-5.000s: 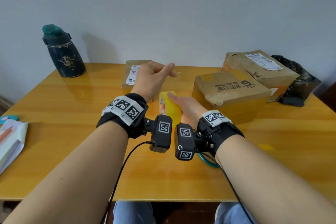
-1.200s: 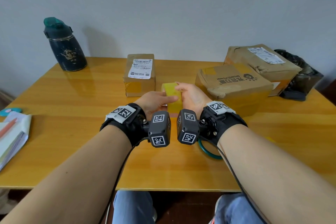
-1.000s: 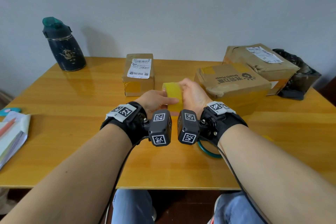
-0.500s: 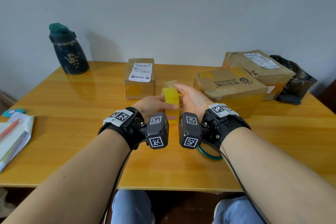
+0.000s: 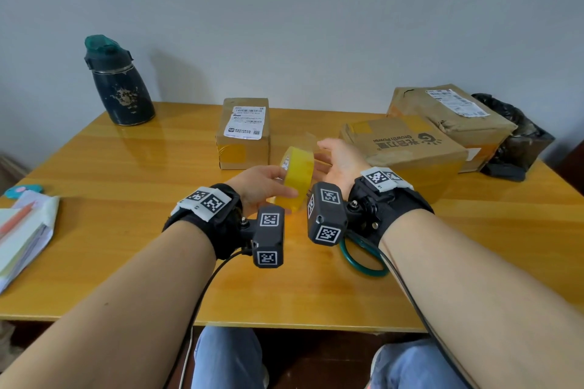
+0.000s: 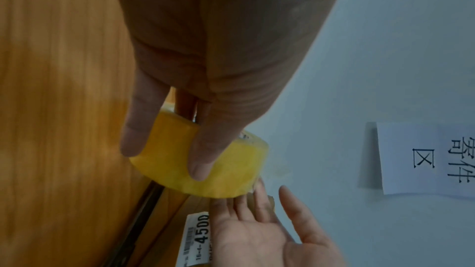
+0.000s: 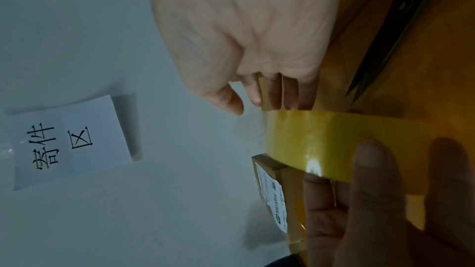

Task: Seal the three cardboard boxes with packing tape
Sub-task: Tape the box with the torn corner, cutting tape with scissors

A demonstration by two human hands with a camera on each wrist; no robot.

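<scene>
Tabletop (image 5: 126, 230): three boxes (image 5: 242, 133); left grip (image 5: 262, 181) clasps one tape roll (image 5: 295, 177), right (image 5: 339, 158) slack.

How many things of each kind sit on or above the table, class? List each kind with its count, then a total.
Cardboard boxes: 3
Tape rolls: 1
Bottles: 1
Green rings: 1
Black bags: 1
Paper stacks: 1
Total: 8

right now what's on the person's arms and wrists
Both forearms are bare, no sleeves. Each wrist wears a black strap with white square-code tags and a dark boxy camera bearing more codes. A thin black cable trails from the left one.
</scene>
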